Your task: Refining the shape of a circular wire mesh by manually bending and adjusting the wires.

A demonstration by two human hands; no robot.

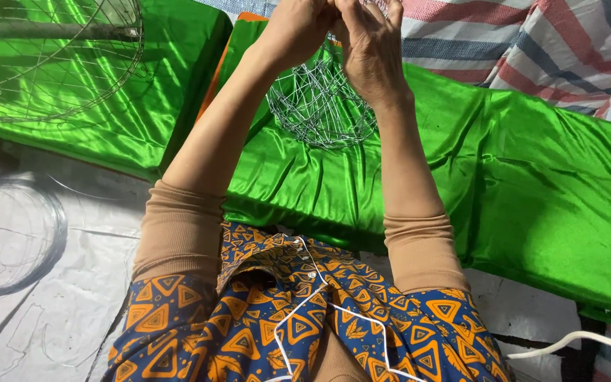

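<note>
While both hands, left and right, pinch the wire basket's rim at top centre, it hangs clear over green cloth for working.

Things lying around on the floor

Shiny green satin cloth covers the cushions, a large wire frame rests at upper left, a coil of thin wire lies on the grey floor, and a striped tarp is behind.
</note>
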